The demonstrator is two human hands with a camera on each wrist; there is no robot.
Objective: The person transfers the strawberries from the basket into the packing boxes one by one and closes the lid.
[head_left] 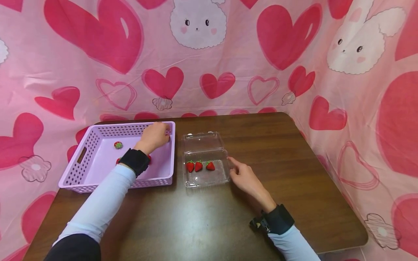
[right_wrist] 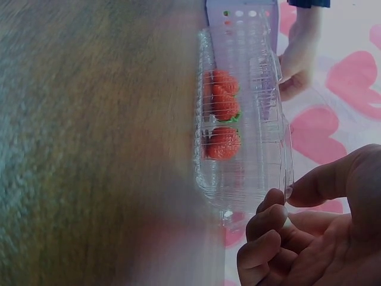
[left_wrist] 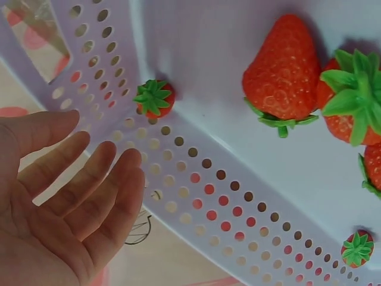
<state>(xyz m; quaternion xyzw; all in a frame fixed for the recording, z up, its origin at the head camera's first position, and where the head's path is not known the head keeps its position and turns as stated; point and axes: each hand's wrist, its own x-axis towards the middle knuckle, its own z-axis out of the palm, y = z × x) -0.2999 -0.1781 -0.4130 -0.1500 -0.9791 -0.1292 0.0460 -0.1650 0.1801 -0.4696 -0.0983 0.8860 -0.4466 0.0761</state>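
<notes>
My left hand point(head_left: 155, 136) is over the far right corner of a lilac plastic basket point(head_left: 104, 127). In the left wrist view its fingers are loosely bent, with nothing in them. A small strawberry point(left_wrist: 156, 99) sits in the basket corner just beyond those fingertips. A larger strawberry point(left_wrist: 283, 71) lies farther in, beside several others. At the table's middle is a clear hinged plastic clamshell point(head_left: 205, 177) with its lid raised back and three strawberries point(head_left: 198, 166) inside. My right hand point(head_left: 245, 175) pinches the clamshell's right rim between thumb and fingers.
The basket and clamshell stand side by side on a brown wooden table point(head_left: 267, 145), a narrow gap between them. A pink curtain point(head_left: 215, 105) with hearts and rabbits hangs along the table's back and right. My left forearm crosses over the basket's front wall.
</notes>
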